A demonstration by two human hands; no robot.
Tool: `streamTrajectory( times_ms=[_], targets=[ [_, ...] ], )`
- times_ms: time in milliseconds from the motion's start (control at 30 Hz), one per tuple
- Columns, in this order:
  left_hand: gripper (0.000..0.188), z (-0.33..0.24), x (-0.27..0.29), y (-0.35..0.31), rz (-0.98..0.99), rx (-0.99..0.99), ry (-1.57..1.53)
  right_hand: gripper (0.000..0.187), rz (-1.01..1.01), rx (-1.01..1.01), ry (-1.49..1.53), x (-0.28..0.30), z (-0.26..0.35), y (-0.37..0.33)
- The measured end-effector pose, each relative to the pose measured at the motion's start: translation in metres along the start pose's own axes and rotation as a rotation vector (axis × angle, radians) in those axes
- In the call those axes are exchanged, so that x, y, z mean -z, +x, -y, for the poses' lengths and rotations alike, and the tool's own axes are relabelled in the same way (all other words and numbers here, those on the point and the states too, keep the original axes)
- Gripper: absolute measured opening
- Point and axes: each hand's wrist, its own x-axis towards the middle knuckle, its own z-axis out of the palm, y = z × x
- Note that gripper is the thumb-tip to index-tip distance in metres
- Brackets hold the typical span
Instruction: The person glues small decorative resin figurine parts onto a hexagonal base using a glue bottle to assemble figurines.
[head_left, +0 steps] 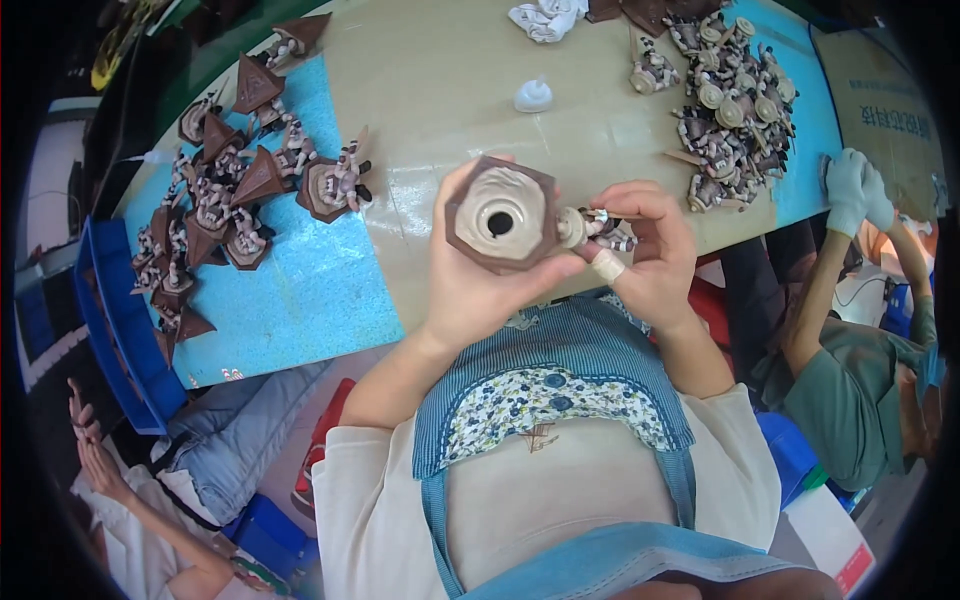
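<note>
My left hand [462, 285] is closed around a dark brown hexagonal base [462, 225]. Its cream-coloured, rippled face is turned up, with a round dark hole in the middle. My right hand [655, 255] pinches a small painted figurine [612, 232] in brown, cream and black. The round cream disc [572, 228] at the figurine's end is right beside the base's right edge; whether they touch I cannot tell. Beige tape [607, 265] is wrapped round my right thumb. Both hands are over the table's near edge, in front of my blue striped apron [560, 350].
Figurines on brown hexagonal bases [335, 187] crowd the blue mat at left, beside a blue bin [115, 320]. Loose figurines [730, 110] are heaped at right. A small whitish bottle [533, 96] and crumpled white cloth [548, 18] lie ahead. A co-worker's gloved hands [850, 190] are at right.
</note>
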Motion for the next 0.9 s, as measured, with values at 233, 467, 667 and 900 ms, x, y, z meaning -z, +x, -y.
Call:
streamTrajectory(
  times_ms=[233, 467, 667, 900],
  targets=[
    [0.065, -0.006, -0.008, 0.001, 0.068, -0.095, -0.008, 0.056, -0.051, -0.144, 0.539, 0.012, 0.023, 0.003],
    [0.079, -0.007, -0.008, -0.001, 0.115, -0.084, 0.056, 0.040, 0.356, -0.743, 0.962, 0.019, 0.016, 0.004],
    [0.075, -0.009, -0.010, -0.005, -0.030, -0.008, 0.088, 0.046, 0.176, -0.468, 0.552, 0.003, 0.031, 0.003],
    [0.041, -0.012, -0.015, -0.005, -0.176, 0.087, 0.003, 0.055, 0.197, 0.120, 0.014, -0.002, 0.011, 0.002]
  ],
)
